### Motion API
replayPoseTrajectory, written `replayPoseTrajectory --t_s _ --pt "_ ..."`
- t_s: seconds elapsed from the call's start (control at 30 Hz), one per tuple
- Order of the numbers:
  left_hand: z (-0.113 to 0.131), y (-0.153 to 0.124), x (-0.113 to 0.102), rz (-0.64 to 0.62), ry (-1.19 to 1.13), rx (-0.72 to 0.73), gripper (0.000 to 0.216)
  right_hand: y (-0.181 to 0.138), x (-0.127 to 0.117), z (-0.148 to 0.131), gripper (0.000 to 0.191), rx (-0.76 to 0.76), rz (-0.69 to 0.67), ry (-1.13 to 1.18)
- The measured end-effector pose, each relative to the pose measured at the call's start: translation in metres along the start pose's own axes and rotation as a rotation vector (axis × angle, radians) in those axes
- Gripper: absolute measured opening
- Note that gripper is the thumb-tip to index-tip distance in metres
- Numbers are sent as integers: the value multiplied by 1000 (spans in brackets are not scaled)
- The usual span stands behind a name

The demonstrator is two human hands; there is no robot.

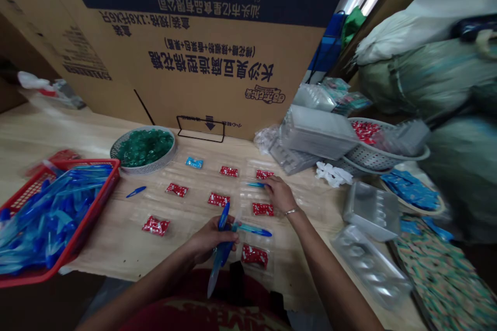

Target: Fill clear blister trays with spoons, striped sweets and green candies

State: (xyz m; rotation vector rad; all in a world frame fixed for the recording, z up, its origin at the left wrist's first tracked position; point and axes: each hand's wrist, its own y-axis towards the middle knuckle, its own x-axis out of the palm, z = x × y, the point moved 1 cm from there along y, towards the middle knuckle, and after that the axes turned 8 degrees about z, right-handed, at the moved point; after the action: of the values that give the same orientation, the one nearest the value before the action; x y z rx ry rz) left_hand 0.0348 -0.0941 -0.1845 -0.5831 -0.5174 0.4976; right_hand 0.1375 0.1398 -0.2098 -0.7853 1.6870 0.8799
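My left hand (209, 240) is closed around a bundle of blue wrapped spoons (222, 248) near the table's front edge. My right hand (278, 192) reaches forward and pinches one blue spoon (254, 184) on a clear plastic tray. Several clear trays (194, 207) lie in rows on the wooden table, each with a small red packet (156, 225) in it; one far tray has a blue packet (194, 162). Another blue spoon (254, 230) lies in a tray by my left hand. A loose one (135, 192) rests at the left.
A red basket (99, 201) of blue spoons sits at the left, a white bowl (151, 165) of green pieces behind it. A large cardboard box (194, 51) stands at the back. Stacked clear trays (318, 132), a basket of red packets (388, 158) and blue packets (411, 191) are right.
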Motion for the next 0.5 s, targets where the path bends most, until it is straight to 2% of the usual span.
replayPoseTrajectory --t_s 0.17,0.27,0.37,0.5 --pt "2 -1 -2 23 10 -7 46 36 3 -14 11 -41 -239 -91" --pt "6 -4 -7 59 -12 11 47 45 2 -20 18 -67 -327 -128" --pt "7 -6 -11 61 -18 27 47 44 -8 -21 16 -96 -337 -126" --pt "6 -4 -12 43 -25 25 45 33 -23 -21 14 -126 -277 -62"
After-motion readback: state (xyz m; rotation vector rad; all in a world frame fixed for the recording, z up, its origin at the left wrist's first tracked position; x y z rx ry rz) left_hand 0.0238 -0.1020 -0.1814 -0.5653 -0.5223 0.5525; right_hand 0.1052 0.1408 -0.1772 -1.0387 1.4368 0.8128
